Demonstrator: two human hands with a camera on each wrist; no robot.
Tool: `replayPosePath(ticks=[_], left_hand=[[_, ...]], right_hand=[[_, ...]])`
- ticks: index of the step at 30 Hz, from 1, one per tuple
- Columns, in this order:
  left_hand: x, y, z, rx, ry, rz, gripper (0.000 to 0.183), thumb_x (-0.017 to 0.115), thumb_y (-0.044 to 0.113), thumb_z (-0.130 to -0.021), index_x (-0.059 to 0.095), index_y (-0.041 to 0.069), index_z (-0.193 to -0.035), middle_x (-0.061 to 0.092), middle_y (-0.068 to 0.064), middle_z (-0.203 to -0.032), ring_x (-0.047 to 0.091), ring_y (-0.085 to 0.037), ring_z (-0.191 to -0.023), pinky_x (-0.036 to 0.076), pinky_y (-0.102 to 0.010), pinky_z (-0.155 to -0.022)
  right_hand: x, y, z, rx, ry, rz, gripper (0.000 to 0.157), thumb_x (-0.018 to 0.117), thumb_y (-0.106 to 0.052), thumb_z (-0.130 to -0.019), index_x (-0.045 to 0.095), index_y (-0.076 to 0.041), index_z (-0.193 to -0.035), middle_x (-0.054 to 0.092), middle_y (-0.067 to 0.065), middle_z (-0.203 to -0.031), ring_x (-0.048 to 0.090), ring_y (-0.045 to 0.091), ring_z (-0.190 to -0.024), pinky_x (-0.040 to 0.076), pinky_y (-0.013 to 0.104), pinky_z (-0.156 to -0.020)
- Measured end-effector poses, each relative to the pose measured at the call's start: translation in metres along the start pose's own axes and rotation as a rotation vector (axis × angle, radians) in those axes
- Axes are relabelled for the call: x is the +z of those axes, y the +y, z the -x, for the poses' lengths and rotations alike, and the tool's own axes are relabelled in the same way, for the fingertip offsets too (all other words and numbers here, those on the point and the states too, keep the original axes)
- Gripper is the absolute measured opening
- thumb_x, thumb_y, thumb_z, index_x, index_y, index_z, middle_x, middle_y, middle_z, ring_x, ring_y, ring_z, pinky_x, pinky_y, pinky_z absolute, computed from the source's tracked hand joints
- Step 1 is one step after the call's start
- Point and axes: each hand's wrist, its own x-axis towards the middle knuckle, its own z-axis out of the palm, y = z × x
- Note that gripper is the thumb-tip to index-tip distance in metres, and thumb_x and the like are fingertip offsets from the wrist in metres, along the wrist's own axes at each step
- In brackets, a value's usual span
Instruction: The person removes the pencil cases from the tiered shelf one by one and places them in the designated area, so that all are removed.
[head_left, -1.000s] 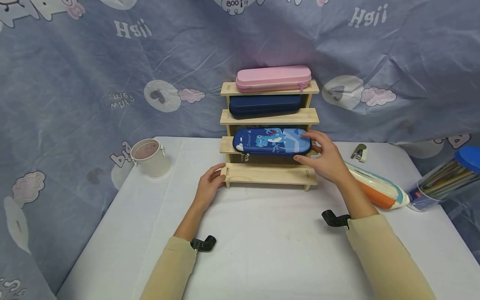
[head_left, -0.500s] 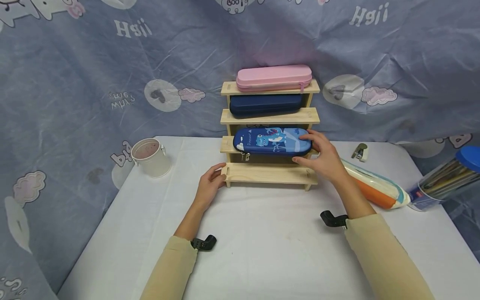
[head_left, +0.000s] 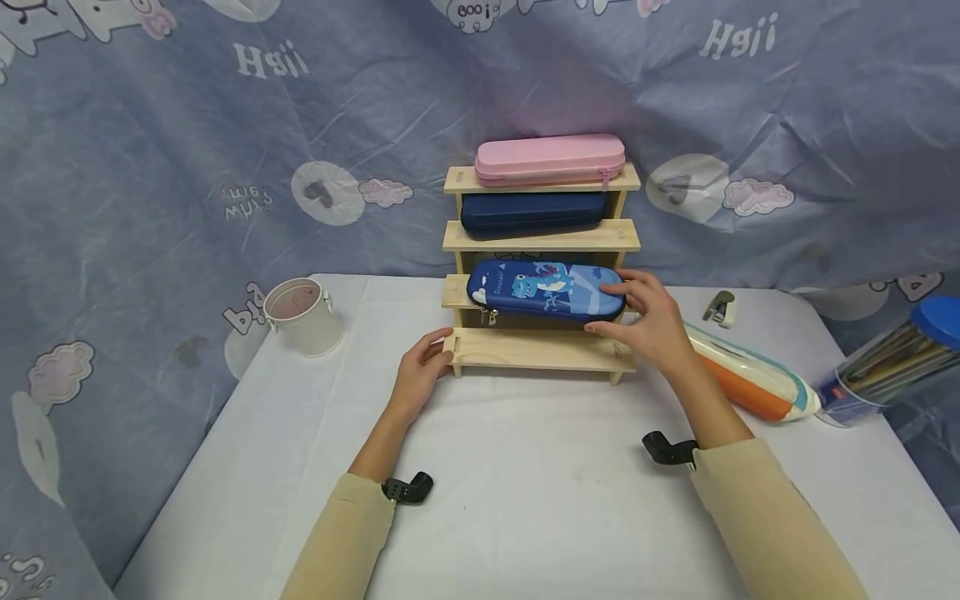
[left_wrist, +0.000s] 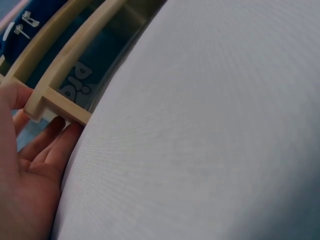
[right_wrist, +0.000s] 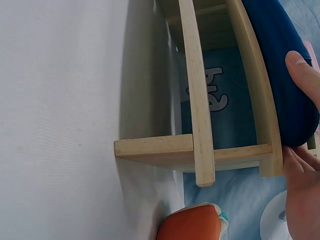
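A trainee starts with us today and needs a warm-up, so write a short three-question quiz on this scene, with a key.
1. Multiple choice: which hand holds the dinosaur case?
A) left
B) right
C) both
2. True or false: the pink case sits lower than the plain navy case.
3. Fill in the blank: the left hand touches one end of the ____ level of the wooden stand.

Key
1. B, the right hand.
2. False: the pink case sits higher than the plain navy case.
3. lowest
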Motion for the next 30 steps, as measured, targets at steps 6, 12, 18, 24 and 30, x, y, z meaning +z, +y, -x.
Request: replayPosePath(ticks=[6, 12, 18, 24, 30], left_hand=[[0.0, 0.0, 0.0, 0.004, -0.002, 0.018, 0.042, 0.055, 0.005, -0.094, 0.052, 0.004, -0.136, 0.058, -0.019, -0.124, 0.062, -0.025, -0.107, 0.053, -0.04, -0.087], [0.0, 0.002, 0.001, 0.009, -0.007, -0.002, 0.042, 0.054, 0.005, -0.095, 0.051, 0.003, -0.137, 0.058, -0.019, -0.124, 0.062, -0.024, -0.107, 0.053, -0.04, -0.087], [-0.001, -0.006, -0.002, 0.007, 0.002, 0.011, 0.042, 0.055, 0.006, -0.094, 0.052, 0.005, -0.136, 0.059, -0.017, -0.124, 0.062, -0.024, -0.106, 0.053, -0.042, -0.087], [-0.002, -0.026, -0.01, 0.004, 0.03, 0.016, 0.04, 0.057, 0.011, -0.095, 0.056, 0.015, -0.134, 0.058, -0.016, -0.125, 0.062, -0.024, -0.107, 0.054, -0.037, -0.086], [-0.001, -0.03, -0.01, 0.028, 0.05, 0.0, 0.038, 0.059, 0.014, -0.093, 0.059, 0.02, -0.13, 0.061, -0.013, -0.121, 0.063, -0.024, -0.105, 0.055, -0.035, -0.083]], right_hand=[[-0.001, -0.002, 0.007, 0.012, 0.042, -0.01, 0.058, 0.09, -0.026, -0.065, 0.069, -0.01, -0.117, 0.045, 0.007, -0.137, 0.044, 0.028, -0.124, 0.042, 0.047, -0.101], [-0.005, -0.006, 0.016, 0.027, 0.055, -0.01, 0.057, 0.09, -0.025, -0.066, 0.069, -0.01, -0.116, 0.045, 0.006, -0.137, 0.041, 0.025, -0.127, 0.04, 0.05, -0.102], [-0.008, -0.009, 0.023, 0.067, 0.073, 0.024, 0.06, 0.09, -0.031, -0.065, 0.069, -0.012, -0.118, 0.044, 0.002, -0.138, 0.04, 0.022, -0.127, 0.041, 0.048, -0.101], [-0.013, -0.009, 0.029, 0.081, 0.086, 0.041, 0.061, 0.09, -0.03, -0.066, 0.068, -0.011, -0.12, 0.044, 0.001, -0.138, 0.04, 0.024, -0.127, 0.042, 0.046, -0.099], [-0.02, -0.009, 0.037, 0.098, 0.103, 0.053, 0.061, 0.089, -0.03, -0.067, 0.068, -0.011, -0.121, 0.044, -0.001, -0.138, 0.04, 0.023, -0.127, 0.043, 0.042, -0.098]])
